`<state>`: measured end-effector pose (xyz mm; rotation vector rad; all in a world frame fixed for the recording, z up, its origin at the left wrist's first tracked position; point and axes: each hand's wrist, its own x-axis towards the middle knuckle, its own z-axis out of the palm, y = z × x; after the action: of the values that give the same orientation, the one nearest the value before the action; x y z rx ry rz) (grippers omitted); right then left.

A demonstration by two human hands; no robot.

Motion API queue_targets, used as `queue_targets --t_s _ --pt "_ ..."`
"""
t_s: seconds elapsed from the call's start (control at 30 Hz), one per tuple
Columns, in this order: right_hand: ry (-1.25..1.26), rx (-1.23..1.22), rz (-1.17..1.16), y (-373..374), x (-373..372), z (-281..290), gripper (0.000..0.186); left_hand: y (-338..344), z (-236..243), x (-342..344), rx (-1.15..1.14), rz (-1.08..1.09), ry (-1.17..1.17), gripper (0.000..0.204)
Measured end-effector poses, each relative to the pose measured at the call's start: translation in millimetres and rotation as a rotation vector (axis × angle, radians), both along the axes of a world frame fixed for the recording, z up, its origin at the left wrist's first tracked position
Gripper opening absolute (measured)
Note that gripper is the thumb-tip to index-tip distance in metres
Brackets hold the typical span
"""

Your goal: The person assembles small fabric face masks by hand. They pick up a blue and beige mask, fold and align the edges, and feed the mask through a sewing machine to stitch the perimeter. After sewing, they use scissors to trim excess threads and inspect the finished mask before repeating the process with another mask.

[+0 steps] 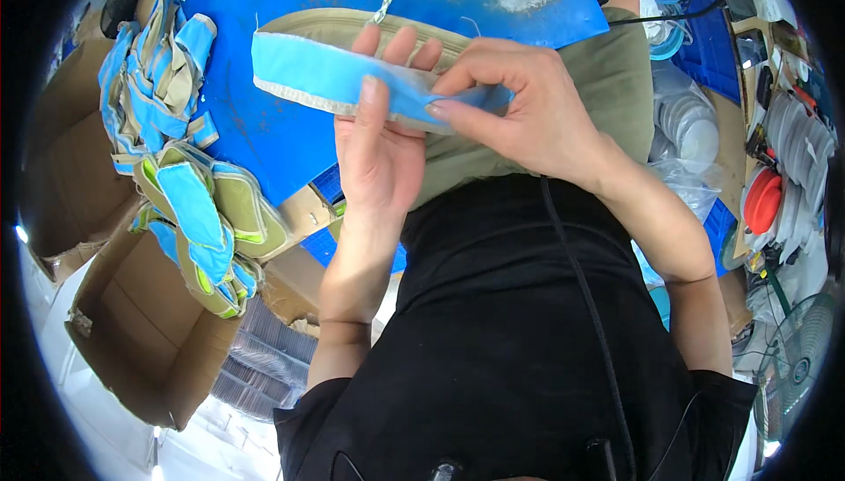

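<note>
Both the left hand [378, 151] and right hand [528, 111] are pinched on the light-blue fabric strip with a beige edge [326, 76], held above the blue desk [264, 129]. The floppy far end could twist, I reckon.

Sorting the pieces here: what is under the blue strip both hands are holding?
Under the blue strip lies a khaki fabric piece on the blue table. Left hand fingers show behind the strip; the right hand covers the strip's end.
</note>
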<state>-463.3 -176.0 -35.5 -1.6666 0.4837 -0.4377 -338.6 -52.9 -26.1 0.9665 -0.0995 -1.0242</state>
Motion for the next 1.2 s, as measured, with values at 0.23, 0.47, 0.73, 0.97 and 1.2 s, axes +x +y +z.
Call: queue_targets --t_s 0.23,0.47,0.73,0.97,1.2 --pt "-0.135 -0.095 -0.084 2.6 3.3 -5.1 0.014 6.9 -4.7 1.5 0.113 -0.064 -0.103 0.053" --pt "-0.102 -0.054 -0.104 2.5 4.4 -5.3 0.016 3.9 -1.1 0.5 0.147 -0.025 -0.106 0.043" --pt "-0.061 -0.039 -0.134 1.5 6.7 -4.0 0.022 3.3 4.5 -1.2 0.163 0.01 -0.091 0.045" --pt "-0.061 0.108 -0.122 -2.2 9.9 2.2 0.02 2.0 5.9 0.8 0.141 0.008 -0.074 0.042" --pt "-0.007 0.144 0.011 -7.3 7.4 6.2 0.017 2.7 3.9 -0.6 0.145 0.025 -0.062 0.044"
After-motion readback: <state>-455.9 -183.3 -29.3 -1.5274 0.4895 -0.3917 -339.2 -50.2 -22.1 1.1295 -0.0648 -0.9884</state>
